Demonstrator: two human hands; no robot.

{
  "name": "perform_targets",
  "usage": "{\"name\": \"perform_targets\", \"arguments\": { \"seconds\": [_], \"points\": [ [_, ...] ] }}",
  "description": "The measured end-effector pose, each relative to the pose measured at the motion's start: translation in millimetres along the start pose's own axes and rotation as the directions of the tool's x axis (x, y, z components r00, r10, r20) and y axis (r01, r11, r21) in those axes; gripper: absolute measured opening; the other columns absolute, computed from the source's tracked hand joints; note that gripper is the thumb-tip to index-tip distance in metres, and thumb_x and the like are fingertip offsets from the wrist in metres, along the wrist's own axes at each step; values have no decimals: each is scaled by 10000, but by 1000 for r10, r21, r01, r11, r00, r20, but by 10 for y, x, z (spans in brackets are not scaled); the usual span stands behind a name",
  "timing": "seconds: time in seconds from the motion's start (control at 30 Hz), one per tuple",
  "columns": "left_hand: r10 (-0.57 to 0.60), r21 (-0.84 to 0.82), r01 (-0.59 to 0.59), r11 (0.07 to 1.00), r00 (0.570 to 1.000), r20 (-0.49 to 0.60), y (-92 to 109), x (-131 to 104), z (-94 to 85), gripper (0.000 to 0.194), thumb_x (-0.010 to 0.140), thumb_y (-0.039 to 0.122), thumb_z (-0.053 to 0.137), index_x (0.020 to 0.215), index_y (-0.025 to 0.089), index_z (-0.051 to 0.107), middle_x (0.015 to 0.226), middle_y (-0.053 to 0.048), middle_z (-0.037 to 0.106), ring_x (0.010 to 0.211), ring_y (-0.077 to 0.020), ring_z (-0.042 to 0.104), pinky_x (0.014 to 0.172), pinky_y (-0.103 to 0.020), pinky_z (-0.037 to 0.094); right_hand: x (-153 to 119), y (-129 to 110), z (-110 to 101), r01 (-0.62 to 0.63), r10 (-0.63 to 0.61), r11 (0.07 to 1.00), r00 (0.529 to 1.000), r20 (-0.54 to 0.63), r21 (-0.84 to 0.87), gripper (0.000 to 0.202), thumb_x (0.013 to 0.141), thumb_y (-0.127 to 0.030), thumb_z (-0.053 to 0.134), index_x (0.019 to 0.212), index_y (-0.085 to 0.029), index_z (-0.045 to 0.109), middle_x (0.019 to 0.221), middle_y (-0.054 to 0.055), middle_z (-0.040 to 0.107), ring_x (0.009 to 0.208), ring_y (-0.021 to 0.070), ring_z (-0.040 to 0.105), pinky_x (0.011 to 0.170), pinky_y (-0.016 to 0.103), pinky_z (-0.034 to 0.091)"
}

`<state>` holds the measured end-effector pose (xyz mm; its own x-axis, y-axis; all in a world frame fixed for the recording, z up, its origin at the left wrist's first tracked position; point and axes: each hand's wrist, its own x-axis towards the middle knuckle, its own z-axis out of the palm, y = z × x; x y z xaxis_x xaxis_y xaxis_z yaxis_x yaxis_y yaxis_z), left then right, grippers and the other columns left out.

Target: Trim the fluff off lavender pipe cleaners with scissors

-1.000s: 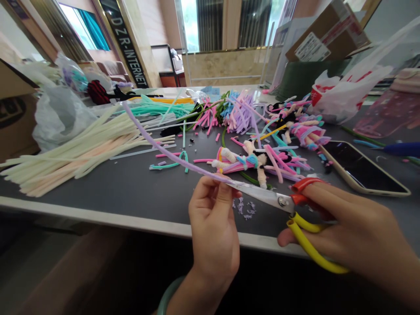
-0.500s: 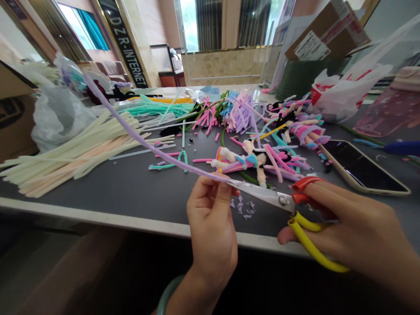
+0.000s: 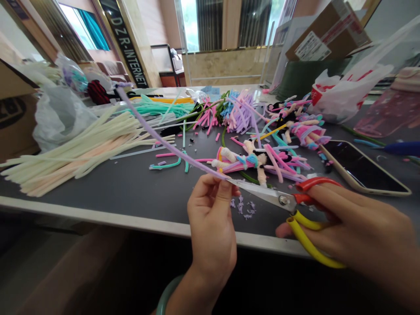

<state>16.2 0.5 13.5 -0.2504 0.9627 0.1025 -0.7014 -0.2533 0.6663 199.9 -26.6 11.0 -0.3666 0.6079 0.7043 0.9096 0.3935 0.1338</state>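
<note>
Pinched between the thumb and fingers of my left hand [image 3: 213,223] is a long lilac pipe cleaner [image 3: 170,148], which slants up and away to the left. My right hand [image 3: 354,232] grips a pair of scissors [image 3: 267,192] with one red and one yellow handle. The blade tips meet the near end of the pipe cleaner, right at my left fingertips. Lilac fluff clippings [image 3: 244,208] lie on the dark table below the blades. Just behind my hands lies a small pipe-cleaner doll [image 3: 243,159] among pink and lilac pieces.
Bundles of cream pipe cleaners [image 3: 78,148] spread across the left of the table [image 3: 138,192]. Green, pink and purple stems [image 3: 243,111] pile up at the back. On the right are a phone [image 3: 364,166], a pink bottle [image 3: 380,105] and a white plastic bag [image 3: 344,96].
The far end of the lilac pipe cleaner has swung to the right. The scissors have shifted very slightly at the handles, their tips still at the pipe cleaner's near end.
</note>
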Motion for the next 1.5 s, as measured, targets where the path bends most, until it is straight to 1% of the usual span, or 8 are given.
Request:
{"name": "perform_targets", "arguments": {
  "seconds": [0.23,0.47,0.6,0.7,0.9,1.13,1.33,1.5],
  "points": [
    [-73,9,72,997,995,65,52,27,-11,101,744,140,816,691,183,740,596,51,670,524,-51,598,518,-121,513,-39,-41,-18,-129,130,989,991,13,-69,447,893,-659,499,777,-235,581,735,19,678,535,145,565,466,318,294],
    [-104,53,98,994,985,137,166,52,-53,32,792,135,755,773,144,730,657,18,697,554,-71,629,499,-139,536,-52,11,7,-101,95,991,993,-64,-92,380,844,-607,606,836,-227,623,740,23,683,606,181,618,477,310,339],
    [-67,113,51,992,987,146,179,66,-56,60,803,98,719,775,151,723,635,28,695,538,-65,623,512,-137,541,-18,65,10,69,-84,990,989,-123,-122,284,854,-494,651,861,-216,596,702,12,675,575,144,598,484,284,368],
    [-60,157,39,987,989,134,177,76,-50,96,784,63,706,748,151,712,605,38,684,528,-61,622,522,-135,544,-2,78,-15,120,-143,979,980,-136,-166,293,841,-469,684,854,-188,605,671,24,660,574,136,600,485,282,370],
    [-85,165,64,984,989,119,204,84,-58,75,775,96,705,715,140,700,605,20,702,528,-73,647,533,-151,560,-63,75,-64,90,-93,982,996,-9,-166,326,927,-467,545,940,-155,641,782,99,706,673,228,662,533,351,386],
    [-66,190,44,981,992,111,220,103,-68,101,733,68,748,699,153,704,588,30,712,518,-76,663,530,-146,570,-115,114,-68,87,-90,980,996,-9,-181,259,915,-428,550,920,-189,649,788,82,709,653,241,659,509,351,381],
    [-67,108,51,993,986,151,241,80,-72,129,734,38,746,698,161,734,612,37,726,545,-67,678,557,-131,583,-63,81,-31,25,-33,987,998,-51,-156,384,840,-579,608,903,-201,627,787,92,696,660,238,664,512,355,402],
    [-91,84,79,993,983,160,228,68,-60,131,720,37,760,695,165,749,615,37,732,535,-68,676,548,-129,586,-25,52,52,-40,40,996,999,5,-77,467,866,-669,509,962,-216,575,930,120,708,723,253,693,532,363,458]
  ]
}}
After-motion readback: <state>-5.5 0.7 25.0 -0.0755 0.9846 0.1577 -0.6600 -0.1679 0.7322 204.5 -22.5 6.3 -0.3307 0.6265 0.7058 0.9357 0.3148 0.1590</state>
